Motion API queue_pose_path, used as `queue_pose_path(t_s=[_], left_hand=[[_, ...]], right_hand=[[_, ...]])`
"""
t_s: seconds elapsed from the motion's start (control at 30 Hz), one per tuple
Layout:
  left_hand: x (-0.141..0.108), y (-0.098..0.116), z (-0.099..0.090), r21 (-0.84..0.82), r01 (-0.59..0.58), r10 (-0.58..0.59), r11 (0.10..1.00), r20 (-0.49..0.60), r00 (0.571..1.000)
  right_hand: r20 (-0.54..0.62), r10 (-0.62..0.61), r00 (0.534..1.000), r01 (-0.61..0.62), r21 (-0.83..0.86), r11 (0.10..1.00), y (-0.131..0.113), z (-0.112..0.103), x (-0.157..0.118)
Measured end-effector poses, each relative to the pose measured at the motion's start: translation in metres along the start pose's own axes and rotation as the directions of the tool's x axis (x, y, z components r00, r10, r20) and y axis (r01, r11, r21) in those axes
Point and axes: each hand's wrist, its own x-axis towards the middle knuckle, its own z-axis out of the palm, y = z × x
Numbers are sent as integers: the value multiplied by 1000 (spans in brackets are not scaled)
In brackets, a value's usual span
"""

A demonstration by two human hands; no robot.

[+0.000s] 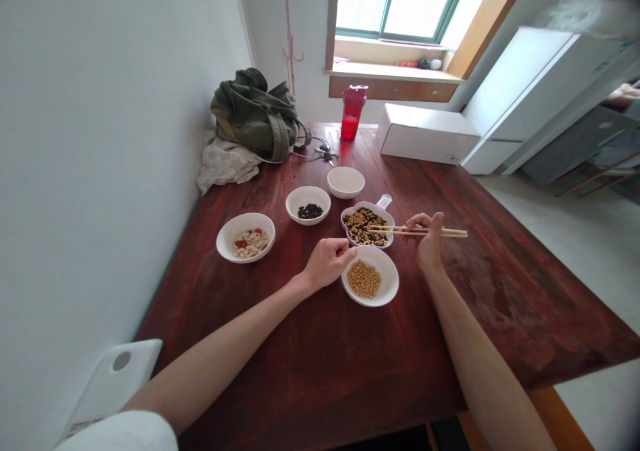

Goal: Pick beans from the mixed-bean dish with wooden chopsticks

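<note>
Level chopsticks (453,233) are gripped narrowly in the right hand (427,241), tips left over the bean dish (363,204); the curled, closed left hand (327,262) adjoins the soybean bowl (387,268).

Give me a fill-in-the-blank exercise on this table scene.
The right hand holds chopsticks over the dish with the ____ rim.
Nearest the left hand, the white bowl holds ____ beans.
Left of the dish, the small bowl holds ____ beans.
The bottle behind the dishes is ____.

Missing words: purple, yellow, black, red.
</note>
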Motion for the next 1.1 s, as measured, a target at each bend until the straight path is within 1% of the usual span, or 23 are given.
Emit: queue_pose_path(t_s=[0.13,0.3,0.57,1.1], left_hand=[[0,0,0,-1,-4,4,1000,2,1000],[1,-1,1,14,-9,9,1000,-2,1000],[0,-1,1,3,-2,2,1000,2,1000],[-1,0,1,3,-5,5,1000,-4,1000]], right_hand=[[-17,8,1000,-8,-4,1000,3,-2,1],[-27,0,1000,0,-19,1000,1,0,0],[9,-20,1000,21,-31,999,-1,1,-1],[-5,-38,999,38,-3,999,9,-1,2]])
